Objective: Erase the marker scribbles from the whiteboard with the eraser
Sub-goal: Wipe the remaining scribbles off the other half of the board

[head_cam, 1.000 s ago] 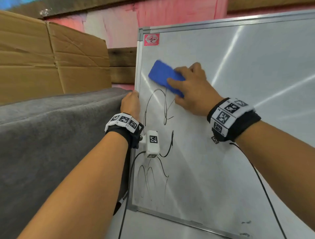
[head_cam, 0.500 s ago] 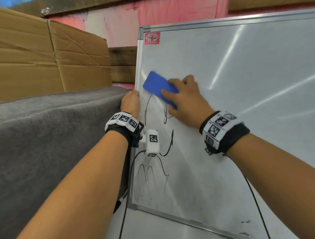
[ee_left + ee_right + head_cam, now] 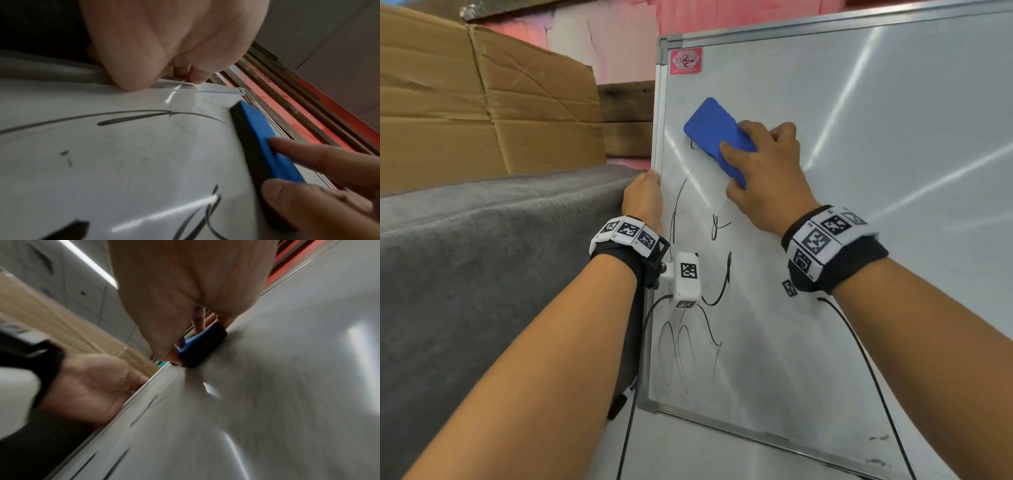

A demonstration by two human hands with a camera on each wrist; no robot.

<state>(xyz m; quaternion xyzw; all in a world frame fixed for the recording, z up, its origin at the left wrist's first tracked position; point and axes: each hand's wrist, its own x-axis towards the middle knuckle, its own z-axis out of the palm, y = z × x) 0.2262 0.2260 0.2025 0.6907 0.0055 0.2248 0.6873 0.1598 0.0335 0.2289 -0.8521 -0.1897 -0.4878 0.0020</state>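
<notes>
A whiteboard (image 3: 859,171) with a metal frame leans upright in front of me. My right hand (image 3: 763,171) grips a blue eraser (image 3: 714,133) with a black felt face (image 3: 249,146) and presses it flat on the upper left of the board. Black marker scribbles (image 3: 688,349) run down the left side below the eraser; a short mark (image 3: 693,145) shows at the eraser's lower left edge. My left hand (image 3: 642,195) holds the board's left frame edge (image 3: 659,137), fingers curled round it (image 3: 86,389). The right wrist view is motion-blurred.
A grey blanket-covered surface (image 3: 482,257) lies left of the board. Cardboard sheets (image 3: 482,96) stand behind it against a pink wall (image 3: 613,34). A black marker (image 3: 621,401) sits by the board's lower left corner. Small smudges (image 3: 878,438) mark the lower right.
The eraser swept down and left over the upper scribbles, then back up; the top loops near it are now wiped away. My left hand stayed on the frame.
</notes>
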